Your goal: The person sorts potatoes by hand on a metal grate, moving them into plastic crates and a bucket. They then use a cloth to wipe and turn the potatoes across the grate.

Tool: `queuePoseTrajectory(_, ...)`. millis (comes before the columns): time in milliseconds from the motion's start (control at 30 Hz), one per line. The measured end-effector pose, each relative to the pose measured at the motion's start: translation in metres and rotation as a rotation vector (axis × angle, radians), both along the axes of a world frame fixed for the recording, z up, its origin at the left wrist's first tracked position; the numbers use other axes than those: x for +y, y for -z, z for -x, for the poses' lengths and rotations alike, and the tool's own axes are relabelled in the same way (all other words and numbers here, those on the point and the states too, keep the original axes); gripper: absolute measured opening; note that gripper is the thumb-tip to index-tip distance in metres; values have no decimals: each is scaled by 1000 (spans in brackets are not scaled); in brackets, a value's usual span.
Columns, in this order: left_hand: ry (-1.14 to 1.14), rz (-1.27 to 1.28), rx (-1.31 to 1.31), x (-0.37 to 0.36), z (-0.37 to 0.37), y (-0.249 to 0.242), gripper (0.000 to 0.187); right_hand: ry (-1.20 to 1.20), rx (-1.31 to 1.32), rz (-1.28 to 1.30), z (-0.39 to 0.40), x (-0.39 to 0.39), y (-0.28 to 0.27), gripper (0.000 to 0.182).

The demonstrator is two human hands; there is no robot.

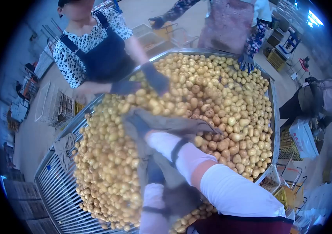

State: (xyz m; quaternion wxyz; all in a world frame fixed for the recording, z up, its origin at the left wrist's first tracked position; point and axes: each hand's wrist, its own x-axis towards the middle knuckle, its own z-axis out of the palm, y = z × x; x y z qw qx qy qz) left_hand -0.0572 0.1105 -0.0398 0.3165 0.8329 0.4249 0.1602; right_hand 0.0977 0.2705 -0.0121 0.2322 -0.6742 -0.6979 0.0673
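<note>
Stretched over a large heap of potatoes (232, 121) is a grey-brown cloth (173, 124), possibly a sack, smeared by motion. My right hand (139, 124), in a dark glove, is closed on its upper left part. Lower down, my left hand (155, 174), also gloved, grips the cloth near its left side; blur hides its separate fingers. Potatoes surround both hands, and the fabric covers some of them. The heap lies on a metal sorting table (56, 195) with a slatted surface at its left.
A co-worker's gloved hands (156, 78) reach into the potatoes at upper left. Another co-worker's gloved hand (246, 63) touches the heap at the far right. A second cloth (64, 148) hangs on the left rim. Crates (58, 105) stand left; a bent-over person (318, 97) is at right.
</note>
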Motion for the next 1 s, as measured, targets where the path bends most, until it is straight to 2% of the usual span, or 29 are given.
queuePoseTrajectory(100,47,-55,-17,-12,13,-10,37,-27,93,75,-2,-50,24,40)
queuePoseTrajectory(133,68,-75,-32,-17,20,-16,39,-22,210,126,-5,-71,28,43)
queuePoseTrajectory(167,93,-107,-46,-24,27,-24,41,16,536,237,-6,-95,31,46)
queuePoseTrajectory(200,118,-140,-54,-31,34,-33,44,113,1070,367,-7,-117,32,49)
queuePoseTrajectory(233,144,-187,-59,-38,39,-44,46,263,1418,474,-10,-141,26,52)
queuePoseTrajectory(333,200,-396,87,-57,47,-67,52,38,322,324,-52,-246,-9,64)
queuePoseTrajectory(367,212,-458,156,-63,50,-69,53,69,366,151,-55,-259,62,57)
queuePoseTrajectory(400,207,-321,156,-65,60,-50,53,102,411,-19,-54,-272,133,51)
queuePoseTrajectory(433,197,-189,148,-67,65,-38,53,78,278,140,-69,-298,90,52)
queuePoseTrajectory(467,203,-222,101,-71,68,-39,54,56,146,298,-81,-327,14,55)
queuePoseTrajectory(500,207,-255,51,-75,68,-43,55,155,212,390,-91,-349,-21,51)
queuePoseTrajectory(600,215,-235,55,-77,62,-48,56,364,329,565,-110,-366,-52,51)
queuePoseTrajectory(733,273,-263,28,-55,35,-38,58,609,253,549,-155,-329,-25,53)
queuePoseTrajectory(800,186,130,51,-39,18,-20,57,520,181,483,-206,-300,27,49)
queuePoseTrajectory(867,205,100,100,-19,-19,-28,53,383,-57,534,-263,-265,68,42)
queuePoseTrajectory(933,324,-325,204,-15,-63,-75,47,509,-26,701,-294,-223,76,43)
queuePoseTrajectory(1000,299,-298,125,0,-79,-50,48,550,-182,427,-307,-204,80,47)
